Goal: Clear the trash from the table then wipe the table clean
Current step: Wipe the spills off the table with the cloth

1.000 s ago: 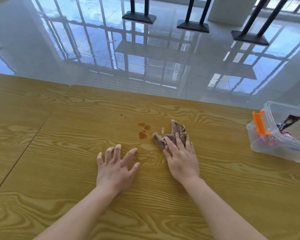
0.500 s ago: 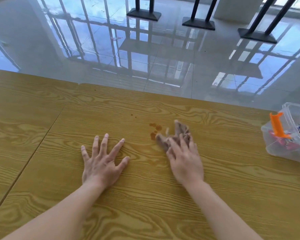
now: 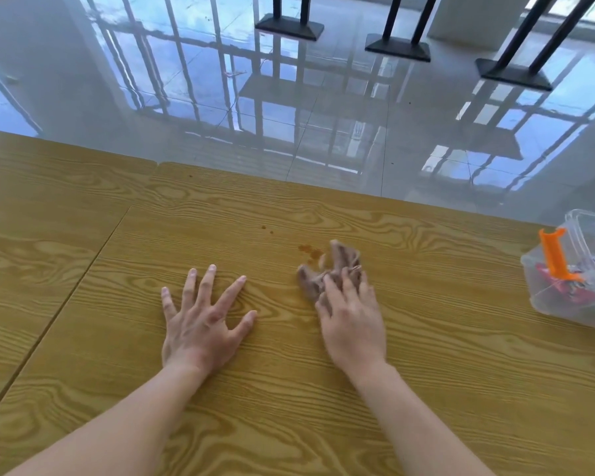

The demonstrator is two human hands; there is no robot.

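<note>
A crumpled brownish cloth lies on the wooden table, pinned under the fingers of my right hand. Just left of the cloth's far end is a brown stain, with two smaller spots farther back. My left hand rests flat on the table with its fingers spread, a short way left of the cloth, holding nothing. At the right edge stands a clear plastic bin with an orange latch, holding wrappers.
A seam runs between two table panels on the left. Beyond the table's far edge is a glossy tiled floor with black table bases at the top.
My left hand slid to the left and spread flat. My right hand stays on the cloth, blurred by movement, beside the stain, which looks fainter. The view shifted slightly left.
</note>
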